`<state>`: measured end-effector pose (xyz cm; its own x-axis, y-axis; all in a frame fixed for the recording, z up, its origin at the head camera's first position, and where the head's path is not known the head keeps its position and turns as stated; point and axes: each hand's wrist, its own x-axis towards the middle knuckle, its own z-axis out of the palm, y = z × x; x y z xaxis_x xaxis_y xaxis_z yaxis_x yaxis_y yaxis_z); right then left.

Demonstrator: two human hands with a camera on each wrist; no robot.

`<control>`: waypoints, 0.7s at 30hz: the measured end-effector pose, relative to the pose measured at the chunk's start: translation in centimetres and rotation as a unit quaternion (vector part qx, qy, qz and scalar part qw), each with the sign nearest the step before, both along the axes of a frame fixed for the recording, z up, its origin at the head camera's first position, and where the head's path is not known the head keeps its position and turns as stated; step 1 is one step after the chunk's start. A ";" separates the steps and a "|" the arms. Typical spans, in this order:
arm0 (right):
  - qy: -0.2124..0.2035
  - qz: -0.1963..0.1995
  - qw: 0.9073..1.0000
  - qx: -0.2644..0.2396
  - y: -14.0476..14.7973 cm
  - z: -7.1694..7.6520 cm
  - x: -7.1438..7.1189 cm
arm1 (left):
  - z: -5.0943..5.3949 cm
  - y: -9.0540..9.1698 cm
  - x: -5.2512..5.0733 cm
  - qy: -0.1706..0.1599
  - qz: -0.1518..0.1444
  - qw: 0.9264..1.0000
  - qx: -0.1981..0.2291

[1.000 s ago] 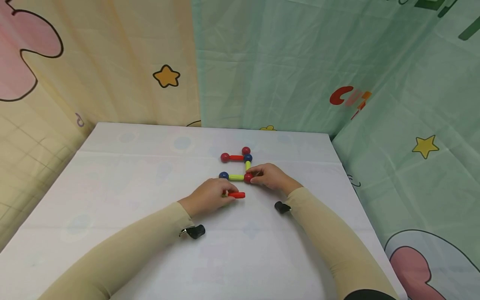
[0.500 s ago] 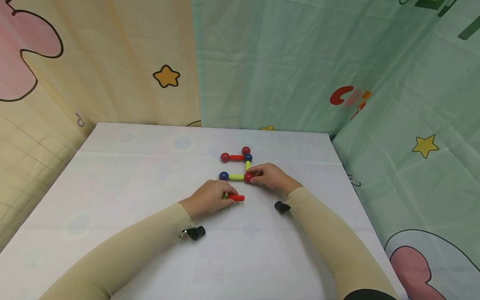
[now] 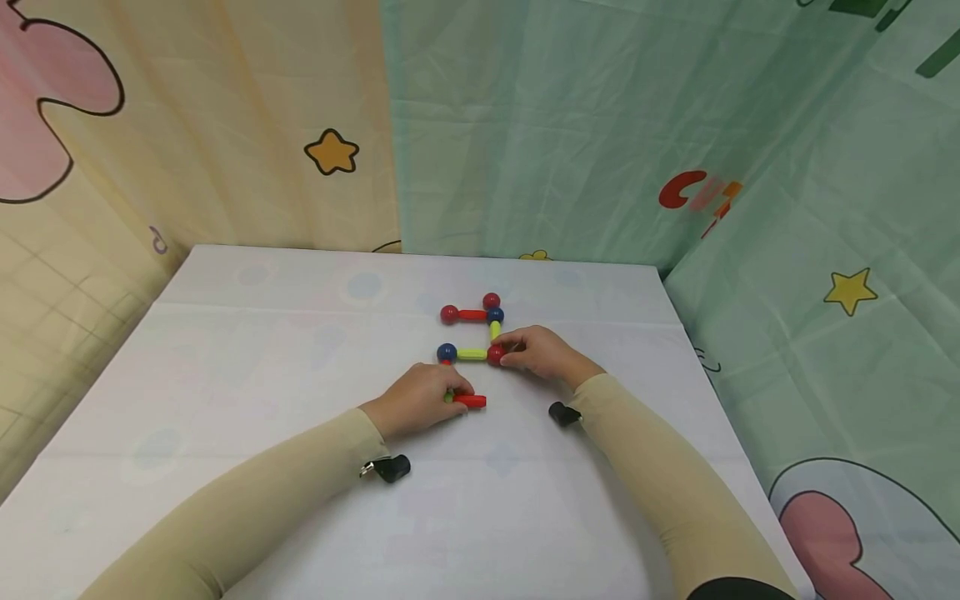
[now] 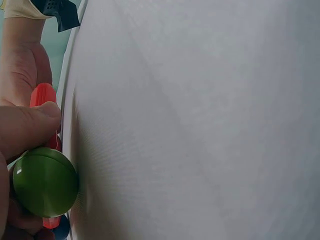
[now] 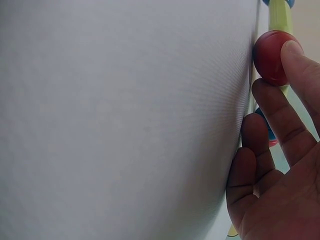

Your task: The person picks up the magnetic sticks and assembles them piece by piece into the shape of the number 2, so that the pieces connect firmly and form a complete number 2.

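Low on the table lies a chain of magnetic sticks and balls. My left hand (image 3: 420, 400) pinches a red stick (image 3: 471, 402) that points right from a green ball (image 4: 46, 182). A second red piece (image 3: 447, 362) shows just below the blue ball (image 3: 447, 352), mostly hidden behind that hand. From the blue ball a yellow-green stick (image 3: 472, 355) runs right to a red ball (image 3: 496, 355). My right hand (image 3: 546, 357) holds this red ball between thumb and fingers; in the right wrist view the thumb lies on the ball (image 5: 272, 57).
Farther back, another yellow-green stick (image 3: 495, 330) leads up to a blue ball (image 3: 496, 315). A red stick (image 3: 472, 316) joins it to a red ball (image 3: 449, 314), and another red ball (image 3: 491, 301) sits just behind. Printed curtains (image 3: 525, 125) surround the white table (image 3: 300, 492).
My left hand has shifted slightly toward me with the red stick, uncovering the nearer blue ball and a bit of red beneath it. The right hand stays in place.
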<state>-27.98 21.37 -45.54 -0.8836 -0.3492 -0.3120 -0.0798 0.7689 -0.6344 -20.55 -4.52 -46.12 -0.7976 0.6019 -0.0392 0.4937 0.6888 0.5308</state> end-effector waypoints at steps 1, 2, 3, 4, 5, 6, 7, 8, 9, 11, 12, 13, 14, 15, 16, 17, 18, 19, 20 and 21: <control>0.001 0.001 1.000 0.001 0.0 0.0 0.0 | 0.0 0.0 0.0 0.001 -0.002 1.000 0.000; 0.002 0.001 1.000 0.002 0.0 -0.1 0.0 | -0.1 0.0 0.0 0.001 -0.004 1.000 -0.001; 0.002 0.001 1.000 0.002 0.0 -0.1 -0.1 | -0.1 0.0 0.0 0.002 -0.007 1.000 -0.001; 0.003 0.002 1.000 0.003 0.0 -0.1 -0.1 | -0.2 0.0 -0.1 0.003 -0.008 1.000 -0.001; 0.003 0.002 1.000 0.004 0.0 -0.2 -0.1 | -0.2 0.0 -0.1 0.002 -0.008 1.000 -0.001; 0.002 0.002 1.000 0.004 0.0 -0.2 -0.2 | -0.2 -0.1 -0.1 0.001 -0.008 1.000 -0.002; 0.002 0.002 1.000 0.005 0.0 -0.2 -0.2 | -0.3 -0.1 -0.1 0.000 -0.008 1.000 -0.001; 0.002 0.002 1.000 0.005 0.1 -0.3 -0.2 | -0.3 -0.1 -0.2 -0.002 -0.008 1.000 0.000; 0.001 0.002 1.000 0.006 0.0 -0.3 -0.2 | -0.4 -0.1 -0.2 -0.004 -0.007 1.000 0.001; -0.001 0.000 1.000 0.006 0.0 -0.3 -0.2 | -0.4 -0.1 -0.2 -0.007 -0.005 1.000 0.001; -0.001 0.000 1.000 0.006 0.0 -0.3 -0.2 | -0.5 -0.1 -0.2 -0.008 -0.004 1.000 0.001; -0.002 0.000 1.000 0.006 0.0 -0.2 -0.2 | -0.5 -0.1 -0.2 -0.008 -0.004 1.000 0.001; -0.003 0.001 1.000 0.006 -0.1 -0.3 -0.2 | -0.5 -0.2 -0.2 -0.010 -0.004 1.000 0.001; -0.005 0.001 1.000 0.006 -0.1 -0.3 -0.2 | -0.4 -0.2 -0.2 -0.011 -0.003 1.000 0.000; -0.005 0.001 1.000 0.005 -0.1 -0.3 -0.2 | -0.4 -0.2 -0.1 -0.011 -0.002 1.000 -0.002; -0.005 0.002 1.000 0.005 -0.2 -0.3 -0.2 | -0.3 -0.2 -0.1 -0.013 -0.001 1.000 -0.002; -0.004 0.004 1.000 0.007 -0.2 -0.3 -0.2 | -0.2 -0.3 -0.1 -0.015 0.000 1.000 -0.003; -0.003 0.005 1.000 0.007 -0.3 -0.3 -0.2 | -0.2 -0.3 0.0 -0.017 0.001 1.000 -0.004; -0.001 0.007 1.000 0.008 -0.3 -0.3 -0.1 | -0.1 -0.4 0.0 -0.020 0.003 1.000 -0.004; 0.001 0.009 1.000 0.009 -0.4 -0.3 -0.1 | -0.1 -0.4 0.0 -0.021 0.004 1.000 -0.006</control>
